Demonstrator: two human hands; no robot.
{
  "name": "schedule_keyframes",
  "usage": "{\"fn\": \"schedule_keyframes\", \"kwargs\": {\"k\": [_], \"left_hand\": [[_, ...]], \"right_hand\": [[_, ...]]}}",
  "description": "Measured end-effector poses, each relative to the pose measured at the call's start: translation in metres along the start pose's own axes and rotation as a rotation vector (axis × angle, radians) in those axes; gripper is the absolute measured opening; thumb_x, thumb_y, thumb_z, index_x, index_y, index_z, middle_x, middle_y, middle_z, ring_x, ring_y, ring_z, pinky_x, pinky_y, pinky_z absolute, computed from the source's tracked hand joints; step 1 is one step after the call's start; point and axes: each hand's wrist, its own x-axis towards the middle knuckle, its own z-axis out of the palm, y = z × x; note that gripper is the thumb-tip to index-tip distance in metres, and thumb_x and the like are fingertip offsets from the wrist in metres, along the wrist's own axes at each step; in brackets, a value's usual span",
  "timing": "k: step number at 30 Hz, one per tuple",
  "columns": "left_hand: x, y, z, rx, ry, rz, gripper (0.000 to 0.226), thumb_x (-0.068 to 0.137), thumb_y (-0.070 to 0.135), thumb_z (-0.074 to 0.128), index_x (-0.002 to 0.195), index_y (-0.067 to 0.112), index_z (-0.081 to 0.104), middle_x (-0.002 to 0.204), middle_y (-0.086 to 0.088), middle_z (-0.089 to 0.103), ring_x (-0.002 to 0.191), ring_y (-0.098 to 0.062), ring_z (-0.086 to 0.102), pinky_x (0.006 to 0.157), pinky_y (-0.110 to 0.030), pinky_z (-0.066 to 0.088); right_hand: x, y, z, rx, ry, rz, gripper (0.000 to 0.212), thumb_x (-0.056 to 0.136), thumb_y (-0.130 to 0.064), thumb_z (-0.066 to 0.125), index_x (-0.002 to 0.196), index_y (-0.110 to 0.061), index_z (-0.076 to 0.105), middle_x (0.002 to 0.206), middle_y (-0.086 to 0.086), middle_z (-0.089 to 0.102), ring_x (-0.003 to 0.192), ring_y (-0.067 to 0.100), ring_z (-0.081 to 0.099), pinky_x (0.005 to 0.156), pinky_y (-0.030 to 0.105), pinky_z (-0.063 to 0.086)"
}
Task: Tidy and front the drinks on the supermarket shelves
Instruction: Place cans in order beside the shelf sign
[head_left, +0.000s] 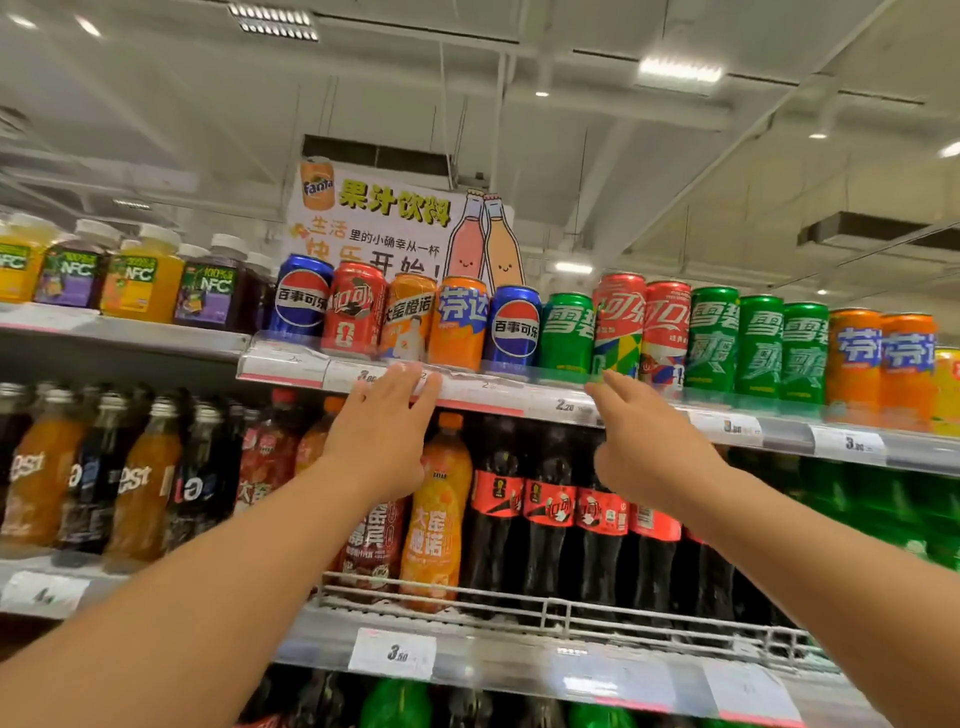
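your left hand (382, 441) and right hand (641, 441) reach up with fingers straight, holding nothing, at the can shelf edge (483, 397). cans (457, 322) stand near the front but brands mix, so sorting seems unfinished.

The scene is brightly and evenly lit from above. A long ceiling fixture (679, 73) at one o'clock burns nearly white, a louvred panel light (274, 21) glows at eleven o'clock, and small round spots dot the ceiling toward three o'clock. Shadows are soft and shallow, deepest under the can shelf edge (519, 395) near centre. Faint glare streaks the clear plastic price strip there. Motion blur smears the whole frame, heaviest over the bottles at nine o'clock and the green ones at four o'clock. Wide-angle distortion bends the shelves and stretches both forearms toward the lower corners.
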Motion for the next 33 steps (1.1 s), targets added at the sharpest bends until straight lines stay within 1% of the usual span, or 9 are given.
{"fn": "schedule_keyframes", "kwargs": {"k": [2, 4, 7, 9, 15, 18, 26, 30, 33], "left_hand": [[0.001, -0.001, 0.004, 0.027, 0.015, 0.031, 0.097, 0.078, 0.037, 0.060, 0.153, 0.018, 0.001, 0.159, -0.010, 0.002, 0.144, -0.030, 0.003, 0.117, -0.048, 0.018], [0.001, -0.003, 0.007, 0.029, 0.014, 0.035, 0.098, 0.079, 0.038, 0.060, 0.153, 0.018, -0.001, 0.159, -0.010, -0.001, 0.146, -0.031, 0.001, 0.117, -0.049, 0.016], [0.001, -0.003, 0.010, 0.030, 0.010, 0.034, 0.102, 0.078, 0.039, 0.061, 0.152, 0.019, -0.006, 0.160, -0.009, -0.005, 0.147, -0.030, -0.005, 0.118, -0.050, 0.012], [0.000, -0.002, 0.012, 0.040, 0.015, 0.023, 0.103, 0.078, 0.038, 0.062, 0.152, 0.020, -0.008, 0.160, -0.009, -0.008, 0.147, -0.029, -0.008, 0.119, -0.050, 0.009], [-0.001, 0.005, 0.015, 0.089, 0.021, -0.025, 0.104, 0.078, 0.035, 0.060, 0.151, 0.020, -0.012, 0.159, -0.007, -0.011, 0.147, -0.028, -0.010, 0.120, -0.048, 0.007], [-0.001, 0.009, 0.013, 0.055, 0.016, -0.060, 0.102, 0.078, 0.035, 0.060, 0.152, 0.022, -0.009, 0.160, -0.005, -0.009, 0.147, -0.026, -0.009, 0.120, -0.046, 0.007], [-0.003, 0.003, 0.007, 0.041, 0.053, -0.022, 0.093, 0.078, 0.036, 0.056, 0.152, 0.023, 0.003, 0.158, -0.005, 0.007, 0.143, -0.026, 0.009, 0.117, -0.042, 0.014], [0.005, -0.011, 0.000, -0.116, 0.138, 0.038, 0.071, 0.081, 0.025, 0.055, 0.148, 0.025, 0.031, 0.146, 0.003, 0.035, 0.130, -0.021, 0.031, 0.108, -0.039, 0.024], [0.024, -0.031, -0.013, -0.269, 0.247, 0.089, 0.048, 0.087, 0.023, 0.052, 0.135, 0.022, 0.050, 0.127, 0.002, 0.053, 0.115, -0.020, 0.044, 0.099, -0.040, 0.033]], "right_hand": [[0.010, -0.014, 0.008, 0.029, -0.018, -0.023, 0.076, 0.085, -0.010, 0.049, 0.153, -0.021, 0.017, 0.161, 0.002, 0.011, 0.147, 0.021, 0.007, 0.117, 0.038, 0.017], [0.018, -0.026, 0.018, 0.066, -0.012, -0.028, 0.075, 0.084, -0.010, 0.050, 0.152, -0.020, 0.021, 0.159, 0.003, 0.018, 0.145, 0.022, 0.013, 0.115, 0.037, 0.022], [0.027, -0.034, 0.034, -0.005, 0.096, -0.047, 0.056, 0.081, -0.013, 0.052, 0.136, -0.017, 0.042, 0.135, 0.005, 0.044, 0.124, 0.026, 0.037, 0.097, 0.036, 0.041], [0.033, -0.035, 0.040, -0.071, 0.165, -0.059, 0.043, 0.080, -0.016, 0.051, 0.123, -0.018, 0.050, 0.118, 0.004, 0.050, 0.107, 0.026, 0.045, 0.085, 0.035, 0.044], [0.040, -0.037, 0.048, -0.126, 0.265, -0.086, 0.033, 0.080, -0.028, 0.057, 0.110, -0.016, 0.049, 0.104, 0.005, 0.052, 0.096, 0.028, 0.050, 0.065, 0.033, 0.035], [0.039, -0.037, 0.052, -0.151, 0.310, -0.106, 0.030, 0.080, -0.025, 0.056, 0.107, -0.015, 0.049, 0.102, 0.007, 0.052, 0.093, 0.029, 0.051, 0.064, 0.033, 0.030], [0.040, -0.039, 0.049, -0.115, 0.273, -0.089, 0.029, 0.081, -0.028, 0.058, 0.106, -0.017, 0.049, 0.096, 0.005, 0.045, 0.093, 0.027, 0.049, 0.065, 0.032, 0.029], [0.044, -0.050, 0.052, -0.114, 0.300, -0.018, 0.026, 0.087, -0.037, 0.051, 0.102, -0.016, 0.050, 0.088, 0.003, 0.034, 0.089, 0.027, 0.051, 0.065, 0.032, 0.032], [0.050, -0.062, 0.051, -0.102, 0.302, 0.074, 0.042, 0.089, -0.054, 0.046, 0.104, -0.015, 0.054, 0.092, 0.004, 0.043, 0.090, 0.028, 0.054, 0.068, 0.035, 0.039]]}}
